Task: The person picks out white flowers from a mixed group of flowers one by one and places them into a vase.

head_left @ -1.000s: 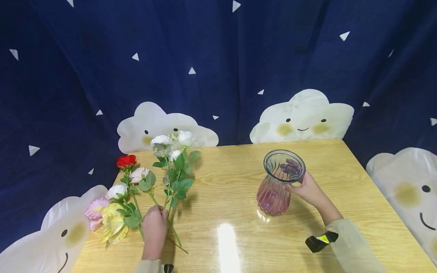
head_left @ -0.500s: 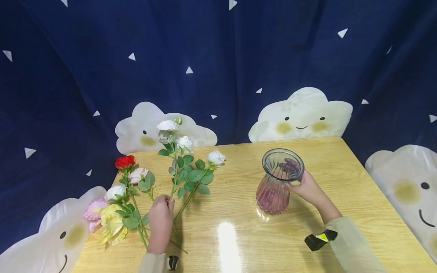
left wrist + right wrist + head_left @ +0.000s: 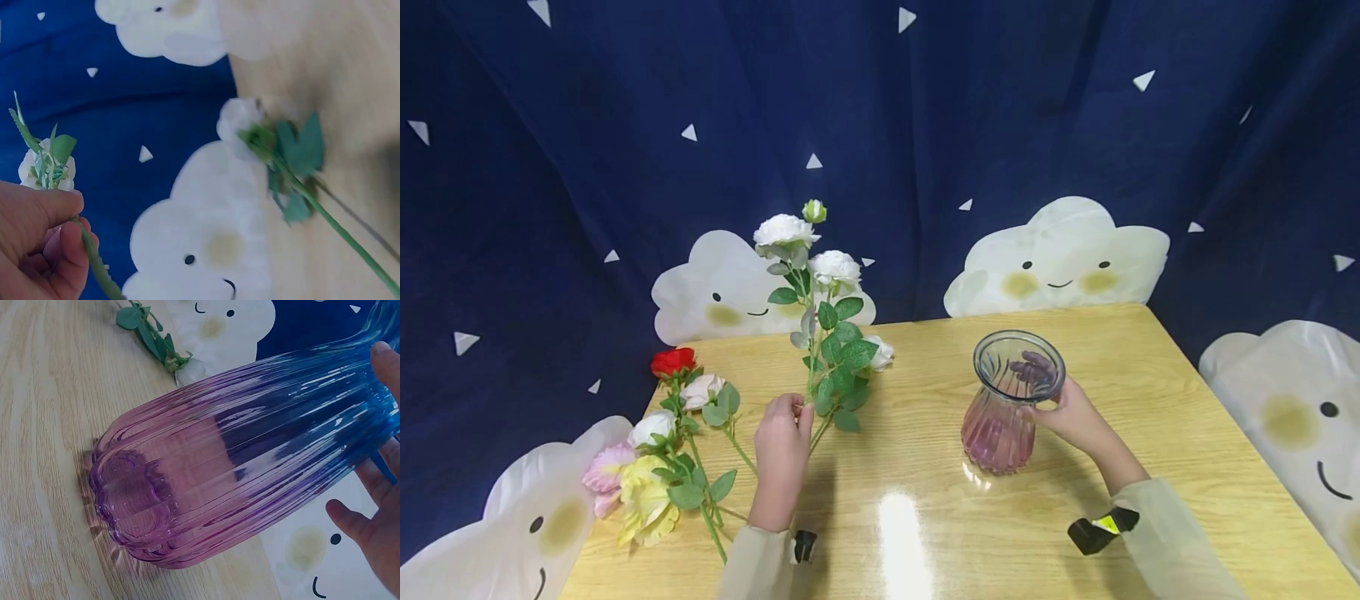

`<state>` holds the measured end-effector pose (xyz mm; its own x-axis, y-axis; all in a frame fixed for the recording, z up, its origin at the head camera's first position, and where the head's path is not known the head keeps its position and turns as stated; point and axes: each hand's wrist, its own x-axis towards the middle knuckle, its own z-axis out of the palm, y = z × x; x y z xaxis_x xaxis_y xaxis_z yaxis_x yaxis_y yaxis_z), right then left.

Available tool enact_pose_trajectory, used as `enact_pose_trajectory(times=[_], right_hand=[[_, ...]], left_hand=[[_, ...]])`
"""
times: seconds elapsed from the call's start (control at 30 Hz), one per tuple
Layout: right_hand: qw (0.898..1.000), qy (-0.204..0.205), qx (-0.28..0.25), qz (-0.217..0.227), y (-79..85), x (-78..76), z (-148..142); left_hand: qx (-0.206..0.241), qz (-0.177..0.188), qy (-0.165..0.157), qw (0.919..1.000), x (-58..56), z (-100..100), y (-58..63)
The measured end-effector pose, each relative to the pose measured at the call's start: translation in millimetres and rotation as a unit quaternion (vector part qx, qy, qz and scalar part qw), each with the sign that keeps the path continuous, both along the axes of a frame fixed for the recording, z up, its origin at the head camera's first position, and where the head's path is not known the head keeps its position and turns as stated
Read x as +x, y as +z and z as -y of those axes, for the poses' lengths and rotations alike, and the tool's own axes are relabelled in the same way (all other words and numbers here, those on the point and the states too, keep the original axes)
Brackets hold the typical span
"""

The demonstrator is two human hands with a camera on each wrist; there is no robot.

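My left hand [image 3: 781, 458] pinches the green stem of a white artificial flower [image 3: 786, 232], raised upright over the table. In the left wrist view, thumb and fingers close round its stem [image 3: 95, 259]. Beyond the hand, another white rose [image 3: 882, 353] sits lower, its leafy stem slanting toward the tabletop. On the right, a ribbed glass vase [image 3: 998, 435], pink at the base and bluish at the rim, leans slightly. My right hand [image 3: 1081, 423] grips it near the neck, some fingers showing through the glass.
At the table's left lie a red rose [image 3: 672, 362], a pale pink rose [image 3: 703, 391], a white rose [image 3: 651, 428], a yellow flower [image 3: 647, 498] and a pink flower [image 3: 609, 472]. A dark blue curtain [image 3: 880, 108] with clouds stands behind the wooden table [image 3: 925, 392].
My left hand has lifted the white flower off the table and moved it rightward and away. The other white rose has shifted right. My right hand and the vase hold nearly still.
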<state>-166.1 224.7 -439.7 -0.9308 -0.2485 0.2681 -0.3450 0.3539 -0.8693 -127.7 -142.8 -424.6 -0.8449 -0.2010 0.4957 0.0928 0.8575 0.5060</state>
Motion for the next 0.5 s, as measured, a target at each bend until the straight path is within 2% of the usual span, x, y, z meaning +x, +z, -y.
enact_pose_trajectory(times=[0.23,0.37,0.5], right_hand=[[1.000,0.004,0.005,-0.009,-1.1,-0.6,-1.3],[1.000,0.002,0.011,-0.002,-1.4,-1.2,-1.5],[1.000,-0.001,0.014,0.007,-1.2,-0.8,-1.3]], left_hand=[[0.042,-0.012,-0.037,0.9983,-10.0,-22.4,16.5],[0.066,-0.030,-0.062,0.9955,-15.5,-37.0,24.4],[0.086,-0.028,-0.082,0.9925,-19.0,-53.2,32.8]])
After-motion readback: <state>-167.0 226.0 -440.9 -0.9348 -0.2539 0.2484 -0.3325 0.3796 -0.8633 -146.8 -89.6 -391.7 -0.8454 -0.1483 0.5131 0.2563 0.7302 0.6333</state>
